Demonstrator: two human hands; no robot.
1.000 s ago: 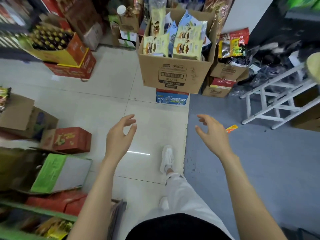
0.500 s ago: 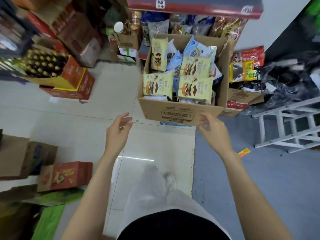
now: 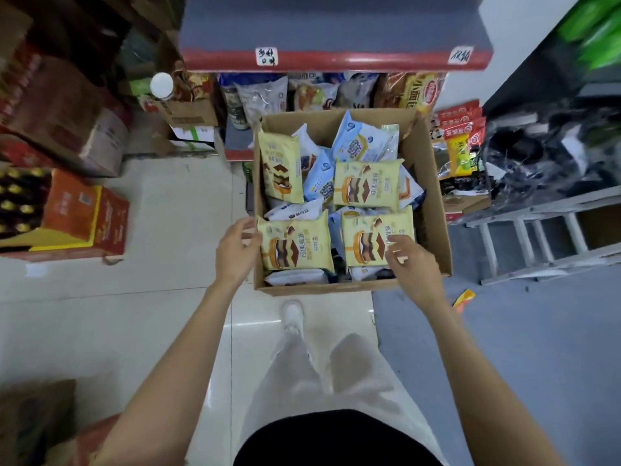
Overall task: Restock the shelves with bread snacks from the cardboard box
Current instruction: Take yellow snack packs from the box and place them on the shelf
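Both my hands at the cardboard box (image 3: 433,196) of bread snacks, below the shelf (image 3: 336,58).

Four yellow packets (image 3: 366,188) show; their print is unreadable. Left hand (image 3: 235,252) touches one packet's edge, fingers loose; right hand (image 3: 411,260) rests loosely curled on another, gripping nothing.

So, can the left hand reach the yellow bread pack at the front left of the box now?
Probably yes: the left hand already touches that yellow pack, which lies uncovered on top.
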